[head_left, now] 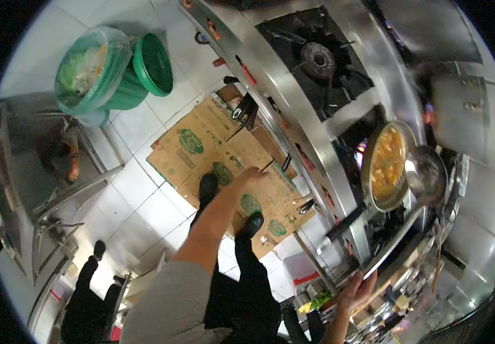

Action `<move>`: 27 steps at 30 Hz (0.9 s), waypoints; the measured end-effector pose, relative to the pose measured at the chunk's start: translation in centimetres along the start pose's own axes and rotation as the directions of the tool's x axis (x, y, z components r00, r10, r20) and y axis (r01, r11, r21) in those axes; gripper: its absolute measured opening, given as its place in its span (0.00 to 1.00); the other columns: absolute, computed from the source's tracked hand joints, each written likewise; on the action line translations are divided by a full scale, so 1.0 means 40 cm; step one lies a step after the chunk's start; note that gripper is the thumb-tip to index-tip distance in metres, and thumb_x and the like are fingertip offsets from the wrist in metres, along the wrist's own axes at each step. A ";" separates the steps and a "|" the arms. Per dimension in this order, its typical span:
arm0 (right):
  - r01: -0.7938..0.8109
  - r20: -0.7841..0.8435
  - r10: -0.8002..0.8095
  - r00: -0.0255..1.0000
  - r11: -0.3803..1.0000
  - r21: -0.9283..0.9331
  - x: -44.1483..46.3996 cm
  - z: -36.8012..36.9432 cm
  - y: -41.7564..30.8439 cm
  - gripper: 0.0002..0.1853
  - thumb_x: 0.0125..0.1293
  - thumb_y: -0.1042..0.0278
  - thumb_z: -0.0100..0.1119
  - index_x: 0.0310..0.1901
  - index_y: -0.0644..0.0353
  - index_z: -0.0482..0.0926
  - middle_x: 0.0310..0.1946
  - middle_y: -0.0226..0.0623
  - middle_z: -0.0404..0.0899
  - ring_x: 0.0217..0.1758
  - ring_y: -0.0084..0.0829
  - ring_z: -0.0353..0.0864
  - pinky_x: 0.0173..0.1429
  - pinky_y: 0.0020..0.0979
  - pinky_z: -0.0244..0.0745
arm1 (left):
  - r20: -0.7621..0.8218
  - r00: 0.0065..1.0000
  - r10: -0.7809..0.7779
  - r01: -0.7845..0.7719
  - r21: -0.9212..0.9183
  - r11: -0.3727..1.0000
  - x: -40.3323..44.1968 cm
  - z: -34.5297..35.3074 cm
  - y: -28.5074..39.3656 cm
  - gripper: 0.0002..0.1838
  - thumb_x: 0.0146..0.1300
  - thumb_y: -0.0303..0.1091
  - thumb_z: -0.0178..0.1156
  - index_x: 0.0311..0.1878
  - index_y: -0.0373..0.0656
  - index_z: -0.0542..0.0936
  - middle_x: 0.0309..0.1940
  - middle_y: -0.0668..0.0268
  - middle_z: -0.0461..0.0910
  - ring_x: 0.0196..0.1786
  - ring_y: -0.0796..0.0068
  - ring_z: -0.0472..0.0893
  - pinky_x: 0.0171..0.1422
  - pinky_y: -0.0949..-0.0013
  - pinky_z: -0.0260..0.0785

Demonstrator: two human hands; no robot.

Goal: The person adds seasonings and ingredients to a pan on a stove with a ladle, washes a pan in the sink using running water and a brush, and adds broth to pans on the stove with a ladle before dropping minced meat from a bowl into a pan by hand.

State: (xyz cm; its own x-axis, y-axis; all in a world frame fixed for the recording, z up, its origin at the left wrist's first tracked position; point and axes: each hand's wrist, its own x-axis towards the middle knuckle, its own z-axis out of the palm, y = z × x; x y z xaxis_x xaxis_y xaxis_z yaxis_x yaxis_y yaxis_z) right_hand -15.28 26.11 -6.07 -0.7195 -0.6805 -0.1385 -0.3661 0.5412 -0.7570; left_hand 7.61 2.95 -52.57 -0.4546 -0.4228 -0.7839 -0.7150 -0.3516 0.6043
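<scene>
My right hand (355, 292) is at the lower right, its fingers around the end of a long metal handle. The handle leads up to a round steel pan (428, 175) on the stove. Right beside that pan, over a lit burner, a second pan (399, 198) with a black handle holds an orange stew with pieces in it (388, 160). My left hand (251, 176) is stretched forward above flattened cardboard (201, 143) on the floor, away from the pans. It appears empty, with its fingers loosely apart.
An unlit burner (318, 60) lies farther along the steel stove. Large pots (459, 112) stand behind it. Green bins (152, 63), one lined with a bag of scraps, are on the tiled floor. Another person's legs (81, 298) show at lower left. Utensils and containers crowd the lower right.
</scene>
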 end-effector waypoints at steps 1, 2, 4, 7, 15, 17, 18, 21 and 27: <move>-0.001 -0.026 0.001 1.000 1.000 -0.029 0.005 -0.001 0.057 0.28 0.77 0.66 0.55 0.73 0.68 0.61 0.47 0.34 0.74 0.41 0.21 0.71 0.44 0.26 0.71 | 0.060 0.998 -0.032 0.036 -0.068 0.997 0.086 0.041 0.012 0.45 0.72 0.66 0.51 0.72 0.32 0.65 0.53 0.45 0.82 0.55 0.50 0.83 0.56 0.48 0.75; 0.131 -0.089 -0.142 0.986 0.984 -0.120 0.016 -0.010 0.124 0.29 0.77 0.65 0.56 0.74 0.66 0.62 0.42 0.30 0.73 0.35 0.19 0.68 0.36 0.24 0.66 | 0.010 1.000 -0.030 0.030 -0.084 0.996 0.182 0.110 0.013 0.45 0.70 0.68 0.53 0.71 0.32 0.66 0.54 0.43 0.81 0.56 0.50 0.82 0.56 0.49 0.75; 0.175 -0.151 -0.214 0.965 0.956 -0.235 0.033 -0.020 0.191 0.30 0.78 0.64 0.56 0.75 0.62 0.61 0.37 0.26 0.73 0.30 0.18 0.65 0.30 0.22 0.61 | -0.078 0.995 -0.066 0.055 -0.134 0.990 0.324 0.193 0.055 0.47 0.68 0.68 0.56 0.69 0.32 0.65 0.53 0.40 0.81 0.56 0.49 0.83 0.55 0.49 0.76; 0.138 -0.136 -0.177 0.975 0.957 -0.256 0.024 -0.071 0.234 0.28 0.77 0.65 0.55 0.73 0.66 0.62 0.43 0.36 0.75 0.37 0.27 0.71 0.39 0.30 0.69 | -0.285 0.958 0.020 -0.040 -0.066 0.997 0.643 0.360 0.040 0.49 0.64 0.68 0.61 0.69 0.29 0.64 0.52 0.37 0.81 0.57 0.48 0.83 0.56 0.49 0.77; 0.245 -0.181 -0.299 0.937 0.931 -0.270 0.078 -0.085 0.165 0.33 0.73 0.59 0.60 0.71 0.69 0.63 0.50 0.51 0.77 0.42 0.32 0.75 0.44 0.40 0.73 | -0.345 0.645 0.681 -0.639 0.245 0.729 1.022 0.514 -0.013 0.27 0.70 0.55 0.61 0.53 0.37 0.75 0.39 0.53 0.81 0.43 0.58 0.83 0.48 0.52 0.76; 0.280 -0.257 -0.335 0.907 0.933 -0.226 0.108 -0.104 0.183 0.32 0.74 0.62 0.59 0.73 0.67 0.61 0.47 0.43 0.76 0.38 0.27 0.72 0.40 0.34 0.70 | -0.260 0.776 0.574 -0.625 -0.200 0.755 0.907 0.474 -0.034 0.20 0.72 0.50 0.60 0.47 0.39 0.76 0.29 0.58 0.78 0.33 0.62 0.80 0.40 0.55 0.74; 0.299 -0.299 -0.350 0.888 0.932 -0.205 0.121 -0.111 0.192 0.31 0.75 0.63 0.58 0.74 0.66 0.61 0.45 0.39 0.75 0.37 0.25 0.70 0.38 0.31 0.68 | -0.180 0.879 0.441 -0.475 -0.249 0.844 0.740 0.399 0.000 0.19 0.72 0.48 0.60 0.46 0.38 0.77 0.25 0.59 0.77 0.29 0.63 0.79 0.37 0.56 0.73; 0.347 -0.421 -0.374 0.826 0.927 -0.142 0.155 -0.139 0.211 0.31 0.78 0.67 0.55 0.77 0.62 0.59 0.39 0.26 0.73 0.31 0.18 0.65 0.33 0.23 0.62 | 0.006 0.988 0.152 -0.141 -0.329 0.934 0.253 0.216 0.050 0.14 0.72 0.41 0.61 0.43 0.37 0.77 0.14 0.62 0.73 0.16 0.66 0.74 0.26 0.61 0.70; 0.422 -0.142 -0.475 0.869 0.858 -0.292 0.194 -0.147 0.231 0.29 0.79 0.67 0.53 0.75 0.68 0.60 0.38 0.31 0.74 0.33 0.19 0.66 0.37 0.23 0.64 | -0.017 0.991 0.134 -0.134 -0.235 0.963 -0.337 0.182 -0.219 0.18 0.61 0.42 0.67 0.23 0.37 0.80 0.13 0.60 0.77 0.15 0.69 0.76 0.24 0.58 0.72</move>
State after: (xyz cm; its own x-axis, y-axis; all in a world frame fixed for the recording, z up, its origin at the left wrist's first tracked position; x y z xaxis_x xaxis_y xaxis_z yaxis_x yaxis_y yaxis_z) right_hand -27.72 28.73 -10.38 -0.5348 -0.7780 0.3297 -0.7901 0.3221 -0.5215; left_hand 16.12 17.81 -48.35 -0.5375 -0.4800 -0.6933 -0.5023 -0.4782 0.7204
